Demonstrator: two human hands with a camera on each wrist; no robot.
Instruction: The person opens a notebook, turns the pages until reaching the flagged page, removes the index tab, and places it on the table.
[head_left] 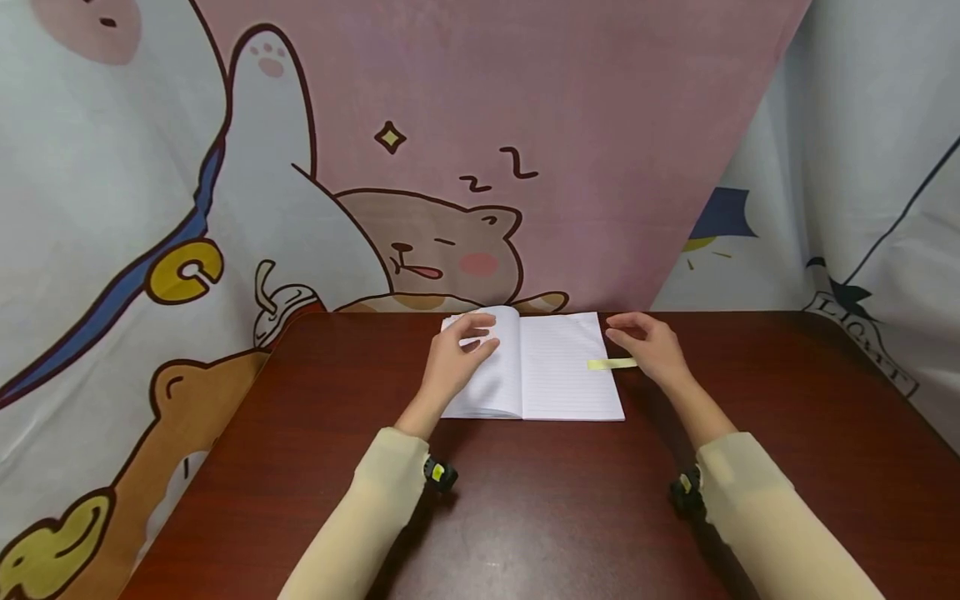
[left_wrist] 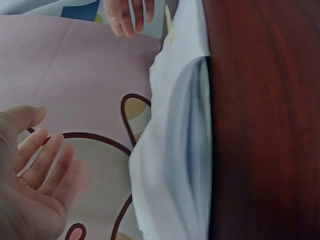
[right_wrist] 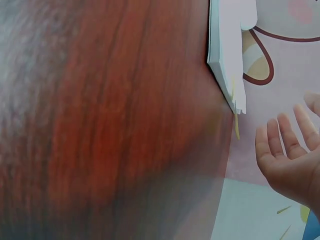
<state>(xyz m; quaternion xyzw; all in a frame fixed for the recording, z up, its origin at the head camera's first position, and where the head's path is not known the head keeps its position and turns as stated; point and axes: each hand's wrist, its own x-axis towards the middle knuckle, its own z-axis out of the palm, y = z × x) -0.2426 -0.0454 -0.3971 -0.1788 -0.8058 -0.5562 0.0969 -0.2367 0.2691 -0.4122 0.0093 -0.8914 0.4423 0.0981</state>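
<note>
An open notebook (head_left: 566, 396) with lined white pages lies near the table's far edge. From its right page a pale yellow paper strip (head_left: 602, 364) sticks out past the edge; the strip's outer end also shows in the right wrist view (right_wrist: 237, 127). Over the left page hovers my left hand (head_left: 450, 358), fingers relaxed and parted from the thumb, holding nothing. In the left wrist view the notebook's left pages (left_wrist: 165, 150) bulge upward in a curve. My right hand (head_left: 654, 352) is raised just right of the notebook, beside the strip's outer end, its fingers loose and nothing between them.
The dark reddish-brown table (head_left: 555, 508) reaches back to a pink and white cloth (head_left: 600, 150) printed with cartoon animals. More white cloth (head_left: 885, 217) hangs on the right. A small black device (head_left: 440, 473) sits at the left wrist, another (head_left: 686, 492) at the right.
</note>
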